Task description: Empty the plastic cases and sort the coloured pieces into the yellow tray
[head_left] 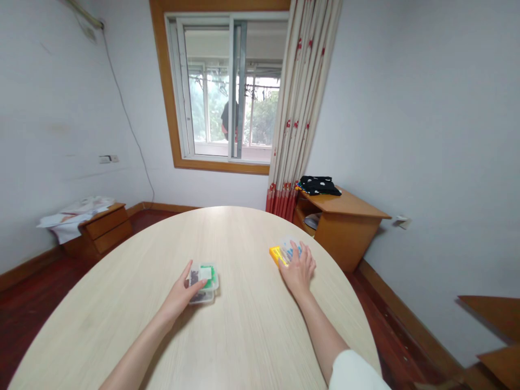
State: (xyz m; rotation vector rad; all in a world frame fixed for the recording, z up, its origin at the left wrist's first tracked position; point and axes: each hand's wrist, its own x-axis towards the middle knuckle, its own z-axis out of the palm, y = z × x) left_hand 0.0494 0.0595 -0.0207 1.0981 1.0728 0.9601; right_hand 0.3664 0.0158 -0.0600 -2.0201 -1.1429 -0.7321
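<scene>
My left hand (181,292) grips the left side of a small clear plastic box (205,281) with green and dark contents, resting on the oval light-wood table (244,336). My right hand (299,269) lies on top of a second clear box (287,249) with a yellow edge and blue pieces inside, near the table's right rim. The two boxes sit about two hand widths apart.
A low wooden cabinet (343,216) with a dark folded cloth (319,185) stands right of the table by the curtain (303,108). Another low cabinet (103,227) with white cloth stands at the left wall. A window (229,89) is straight ahead.
</scene>
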